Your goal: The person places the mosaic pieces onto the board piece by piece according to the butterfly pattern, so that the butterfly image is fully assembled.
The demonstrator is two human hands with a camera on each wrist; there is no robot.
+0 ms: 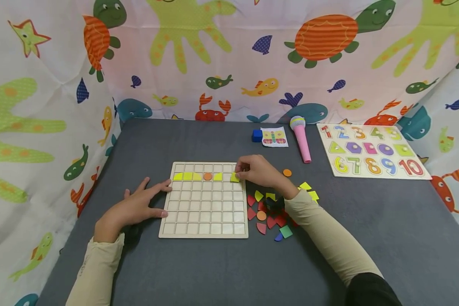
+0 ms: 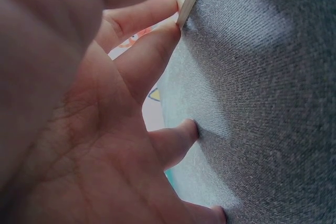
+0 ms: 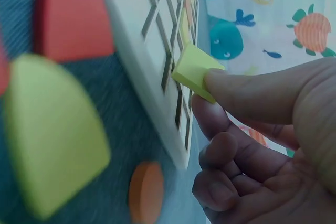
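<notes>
A pale wooden grid board (image 1: 202,207) lies flat on the dark cloth. Along its second row sit several yellow squares (image 1: 188,176) and an orange disc (image 1: 208,176). My right hand (image 1: 261,172) pinches a yellow square tile (image 3: 194,68) between thumb and forefinger, tilted over the board's right edge. My left hand (image 1: 137,204) has its fingers spread; thumb and fingertips touch the board's left edge, and other fingers (image 2: 176,142) rest on the cloth. Loose red, yellow, orange, green and blue pieces (image 1: 261,216) lie right of the board, partly under the right forearm.
At the back stand a blue cube (image 1: 257,136), a small butterfly pattern card (image 1: 274,137) and a pink toy microphone (image 1: 302,140). A number-and-shape puzzle board (image 1: 372,151) lies at the back right. Printed curtains (image 1: 229,51) edge the table on its back and sides.
</notes>
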